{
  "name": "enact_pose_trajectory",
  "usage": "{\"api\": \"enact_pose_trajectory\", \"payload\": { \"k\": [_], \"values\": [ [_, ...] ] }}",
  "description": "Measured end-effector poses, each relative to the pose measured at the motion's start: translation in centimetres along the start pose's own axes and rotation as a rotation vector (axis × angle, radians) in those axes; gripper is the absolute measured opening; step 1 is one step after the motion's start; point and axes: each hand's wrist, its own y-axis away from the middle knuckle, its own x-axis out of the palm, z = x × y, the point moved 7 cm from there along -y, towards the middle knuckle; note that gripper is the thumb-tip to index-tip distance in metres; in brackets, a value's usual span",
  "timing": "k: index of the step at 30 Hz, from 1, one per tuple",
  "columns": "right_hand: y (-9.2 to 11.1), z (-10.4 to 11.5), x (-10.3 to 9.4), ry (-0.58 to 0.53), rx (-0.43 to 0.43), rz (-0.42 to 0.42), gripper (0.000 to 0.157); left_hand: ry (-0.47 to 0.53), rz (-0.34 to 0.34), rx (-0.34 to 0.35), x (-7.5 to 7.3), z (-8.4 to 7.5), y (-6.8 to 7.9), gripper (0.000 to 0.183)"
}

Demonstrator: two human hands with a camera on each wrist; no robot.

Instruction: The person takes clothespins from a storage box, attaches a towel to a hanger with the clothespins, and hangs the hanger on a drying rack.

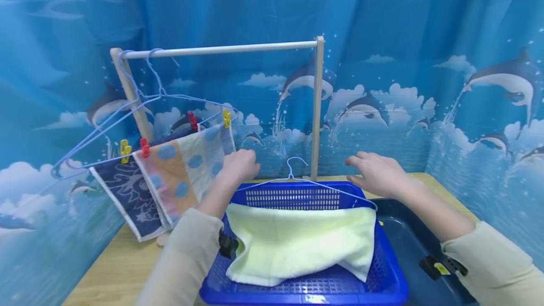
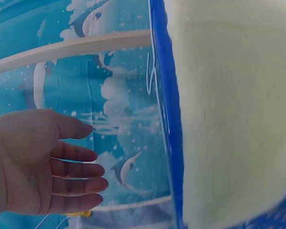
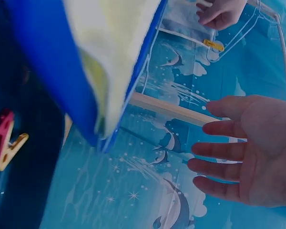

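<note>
Left hand [image 1: 241, 163] and right hand [image 1: 376, 174] spread wide, empty; hanging the towel [image 1: 301, 240] seems underway, probably needing a peg [image 3: 4, 131] next.

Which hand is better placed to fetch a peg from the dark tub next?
Probably the right hand: it is empty and nearer the dark tub, where pegs lie. The left hand, also empty, is across the blue basket, nearer the hanging towels.

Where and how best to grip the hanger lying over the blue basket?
Probably pinch the hanger at its neck, just under the hook, coming from above. In the head view the hook shows above the far rim of the blue basket, uncovered by the yellow towel. The towel hides the lower part, likely a poorer grip.
</note>
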Motion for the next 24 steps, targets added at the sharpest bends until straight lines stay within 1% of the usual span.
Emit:
{"api": "enact_pose_trajectory", "payload": {
  "k": [5,11,14,18,21,24],
  "values": [
    [2.1,0.0,0.9,-0.032,-0.015,0.041,0.033,-0.017,0.046,0.024,1.0,-1.1,-0.2,0.020],
    [4.2,0.2,2.1,-0.082,-0.035,0.090,0.031,-0.019,0.078,0.044,2.1,-2.1,-0.6,0.016],
    [5.3,0.6,2.5,-0.109,-0.052,0.114,0.029,-0.032,0.115,0.042,2.8,-2.3,-0.9,0.018],
    [6.6,1.0,3.2,-0.140,-0.054,0.152,0.026,-0.059,0.161,0.035,3.6,-2.2,-0.9,0.018],
    [7.3,1.2,3.9,-0.139,-0.056,0.178,0.025,-0.062,0.181,0.035,4.1,-2.0,-0.8,0.015],
    [7.9,1.2,4.5,-0.128,-0.047,0.195,0.024,-0.064,0.191,0.051,4.5,-1.9,-0.8,0.013]
  ]
}}
